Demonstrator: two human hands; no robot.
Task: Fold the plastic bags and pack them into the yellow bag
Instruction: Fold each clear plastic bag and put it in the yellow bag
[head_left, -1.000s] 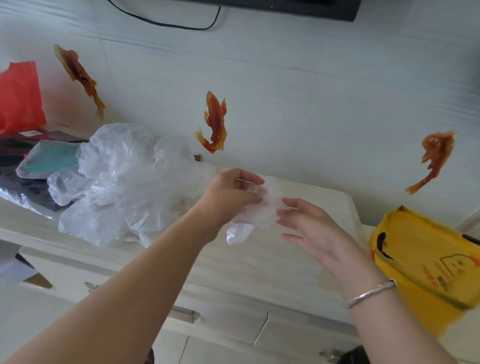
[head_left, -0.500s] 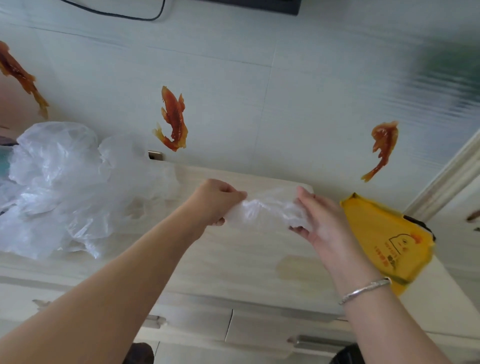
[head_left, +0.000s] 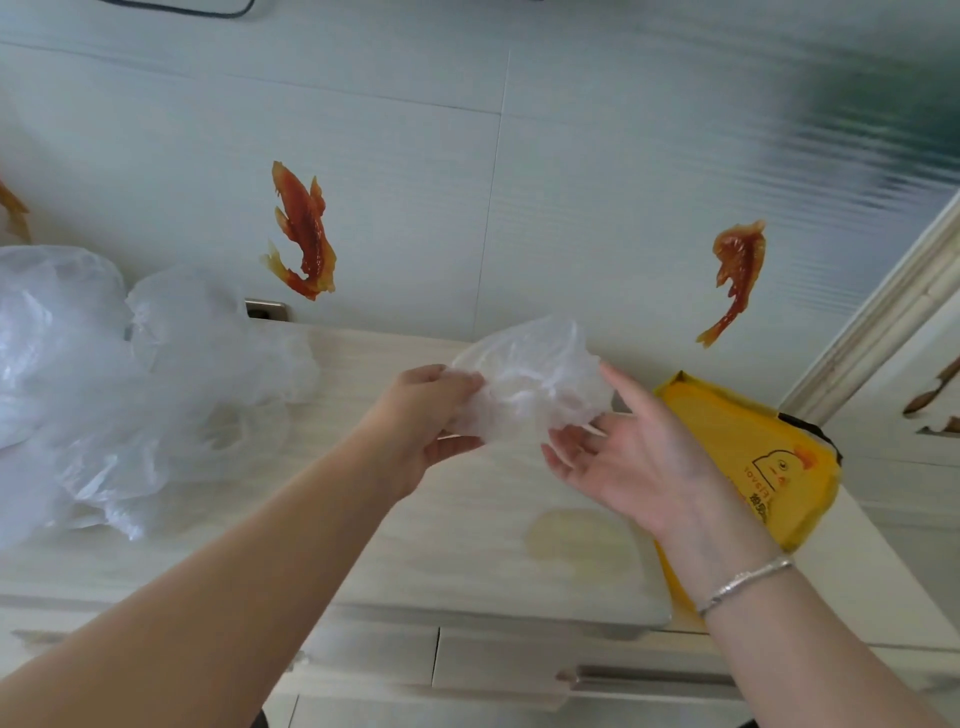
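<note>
My left hand (head_left: 423, 415) pinches a crumpled clear plastic bag (head_left: 530, 384) above the cabinet top (head_left: 467, 545); my right hand (head_left: 628, 457), fingers spread open, touches its underside, just beside the yellow bag (head_left: 753, 452)

bright, soft daylight; faint shadows. slight motion blur throughout. wide-angle bending at edges. dark rippled glare on wall (head_left: 883, 119) upper right.

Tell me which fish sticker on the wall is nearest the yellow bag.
The right-hand fish sticker, head up and tail down, directly above the yellow bag. The middle one sits farther left, above the cabinet; a third is cut off at the left edge.
</note>
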